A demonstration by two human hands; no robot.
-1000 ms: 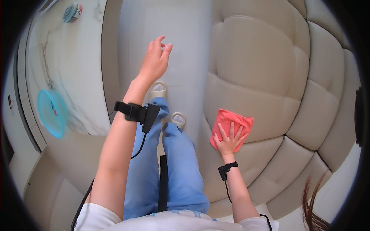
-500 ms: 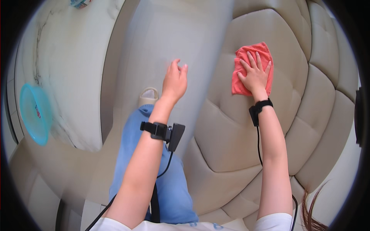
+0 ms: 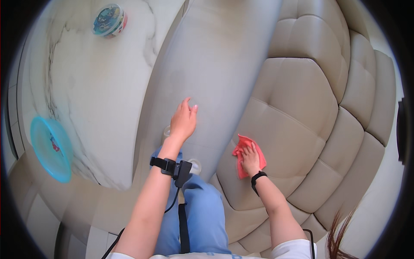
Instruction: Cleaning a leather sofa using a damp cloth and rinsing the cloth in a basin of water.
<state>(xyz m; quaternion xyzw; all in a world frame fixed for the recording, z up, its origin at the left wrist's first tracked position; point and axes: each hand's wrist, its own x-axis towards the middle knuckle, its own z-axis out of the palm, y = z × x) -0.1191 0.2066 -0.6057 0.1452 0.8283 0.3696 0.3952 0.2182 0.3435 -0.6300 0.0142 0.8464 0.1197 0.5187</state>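
Note:
My right hand (image 3: 250, 161) presses down on a coral-red cloth (image 3: 261, 156) on the beige sofa seat (image 3: 289, 125). Its fingers are close together and the cloth is rumpled around them; part of it is hidden under the palm. My left hand (image 3: 183, 121) hangs in the air over the grey floor, left of the sofa. Nothing is in it, and its fingers are loosely bent and apart.
On the left stands a white marble-patterned table (image 3: 103, 99) with a curved edge. A light-blue plastic basin (image 3: 51, 149) is at its near left edge, and a round lidded tub (image 3: 109, 20) sits farther back. My slippered feet (image 3: 195, 166) are between table and sofa.
My right hand has drawn the cloth nearer and to the left across the seat, and the cloth is more bunched. My left hand has lowered slightly. The tub has come fully into view.

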